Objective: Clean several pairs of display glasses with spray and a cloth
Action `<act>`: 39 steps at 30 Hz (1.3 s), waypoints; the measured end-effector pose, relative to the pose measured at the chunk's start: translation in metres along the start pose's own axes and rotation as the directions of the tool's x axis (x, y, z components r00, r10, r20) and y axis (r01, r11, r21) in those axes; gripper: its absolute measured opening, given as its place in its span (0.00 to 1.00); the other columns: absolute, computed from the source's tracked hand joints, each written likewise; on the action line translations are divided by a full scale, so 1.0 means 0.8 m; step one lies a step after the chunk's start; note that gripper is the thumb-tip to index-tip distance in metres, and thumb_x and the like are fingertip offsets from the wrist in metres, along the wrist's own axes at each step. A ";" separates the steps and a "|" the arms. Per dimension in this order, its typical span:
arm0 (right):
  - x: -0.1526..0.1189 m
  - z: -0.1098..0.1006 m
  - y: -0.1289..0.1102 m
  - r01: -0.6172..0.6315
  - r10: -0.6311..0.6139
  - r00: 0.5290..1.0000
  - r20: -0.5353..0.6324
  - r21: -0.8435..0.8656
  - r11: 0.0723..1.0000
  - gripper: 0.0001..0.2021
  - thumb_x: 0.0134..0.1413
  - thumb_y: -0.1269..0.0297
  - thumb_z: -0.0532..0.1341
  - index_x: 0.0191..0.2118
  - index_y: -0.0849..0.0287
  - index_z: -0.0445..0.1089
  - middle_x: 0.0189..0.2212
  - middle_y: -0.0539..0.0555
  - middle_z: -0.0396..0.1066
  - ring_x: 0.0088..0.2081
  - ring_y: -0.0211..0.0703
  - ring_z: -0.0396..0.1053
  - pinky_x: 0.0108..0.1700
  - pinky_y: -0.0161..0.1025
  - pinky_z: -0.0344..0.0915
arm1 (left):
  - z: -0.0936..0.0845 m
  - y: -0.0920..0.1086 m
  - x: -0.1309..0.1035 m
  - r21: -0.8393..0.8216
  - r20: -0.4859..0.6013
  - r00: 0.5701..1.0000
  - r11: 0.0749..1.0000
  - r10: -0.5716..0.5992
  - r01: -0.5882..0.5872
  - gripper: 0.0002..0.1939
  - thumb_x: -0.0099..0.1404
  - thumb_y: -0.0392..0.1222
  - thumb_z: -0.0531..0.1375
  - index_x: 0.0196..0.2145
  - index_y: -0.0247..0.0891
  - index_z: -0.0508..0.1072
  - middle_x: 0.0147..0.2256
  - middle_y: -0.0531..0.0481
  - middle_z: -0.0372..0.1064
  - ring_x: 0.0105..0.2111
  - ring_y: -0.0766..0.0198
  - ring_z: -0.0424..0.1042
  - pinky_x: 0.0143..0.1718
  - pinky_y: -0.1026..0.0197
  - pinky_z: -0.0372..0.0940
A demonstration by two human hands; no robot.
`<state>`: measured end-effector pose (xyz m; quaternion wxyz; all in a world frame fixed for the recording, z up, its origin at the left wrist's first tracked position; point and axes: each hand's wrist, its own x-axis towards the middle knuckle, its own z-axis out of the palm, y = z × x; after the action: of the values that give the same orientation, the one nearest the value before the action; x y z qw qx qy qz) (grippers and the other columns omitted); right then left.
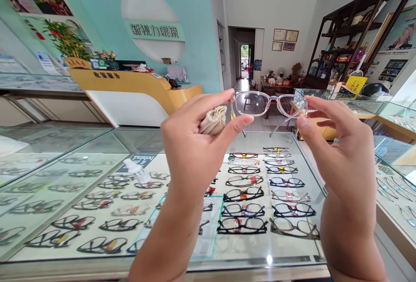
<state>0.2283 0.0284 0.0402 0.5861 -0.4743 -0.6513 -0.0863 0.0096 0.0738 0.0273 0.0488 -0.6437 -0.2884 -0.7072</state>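
Note:
A pair of clear-framed eyeglasses (273, 99) is held up level above the glass display case (136, 141). Fingers and thumb of my left hand (195, 143) pinch its left end, and a rolled beige cloth (213, 121) is tucked in that same hand. At the other end, my right hand (341, 147) grips the frame between thumb and fingers. The temples hang unfolded below the lenses. On the case, left of my left forearm, stands a small white spray bottle (136, 171).
Rows of eyeglasses (243, 193) lie under the glass top. A turquoise-edged tray (212, 238) is partly behind my left forearm. Beyond are a yellow-and-white counter (130, 95), more display cases (394, 121) at right, a dark wooden shelf (344, 26) and a doorway (244, 60).

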 end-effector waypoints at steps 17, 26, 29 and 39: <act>0.001 -0.002 0.000 -0.007 0.007 1.000 0.017 -0.012 1.000 0.13 0.66 0.59 0.66 0.53 0.50 0.81 0.46 0.56 0.83 0.44 0.53 0.81 0.48 0.56 0.78 | -0.003 0.012 -0.002 0.016 0.013 1.000 1.000 -0.004 0.004 0.15 0.63 0.51 0.77 0.48 0.54 0.84 0.43 0.52 0.84 0.49 0.51 0.82 0.49 0.45 0.80; 0.001 -0.001 0.002 0.008 -0.007 1.000 0.030 -0.035 0.999 0.13 0.65 0.59 0.66 0.53 0.50 0.81 0.45 0.56 0.83 0.43 0.52 0.81 0.46 0.54 0.78 | -0.005 0.015 0.000 0.039 0.016 1.000 0.999 -0.022 0.022 0.16 0.63 0.55 0.76 0.47 0.53 0.84 0.43 0.51 0.84 0.51 0.50 0.82 0.50 0.45 0.81; 0.001 -0.001 0.002 0.011 -0.010 1.000 0.026 -0.032 0.999 0.13 0.65 0.58 0.66 0.53 0.50 0.81 0.45 0.56 0.83 0.43 0.52 0.81 0.46 0.54 0.77 | -0.005 0.015 0.000 0.035 0.015 1.000 0.999 -0.007 0.006 0.16 0.63 0.54 0.77 0.47 0.53 0.84 0.43 0.51 0.84 0.50 0.51 0.83 0.51 0.44 0.81; 0.001 -0.001 0.003 0.002 -0.001 0.999 0.039 -0.023 1.000 0.13 0.66 0.59 0.66 0.53 0.50 0.80 0.46 0.56 0.82 0.45 0.52 0.81 0.47 0.54 0.76 | -0.005 0.014 0.000 0.020 0.018 1.000 0.999 -0.025 0.025 0.17 0.62 0.54 0.77 0.47 0.53 0.84 0.43 0.51 0.84 0.50 0.50 0.82 0.49 0.46 0.81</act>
<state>0.2304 0.0293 0.0400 0.5676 -0.4822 -0.6619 -0.0849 0.0107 0.0627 0.0309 0.0437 -0.6459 -0.3038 -0.6990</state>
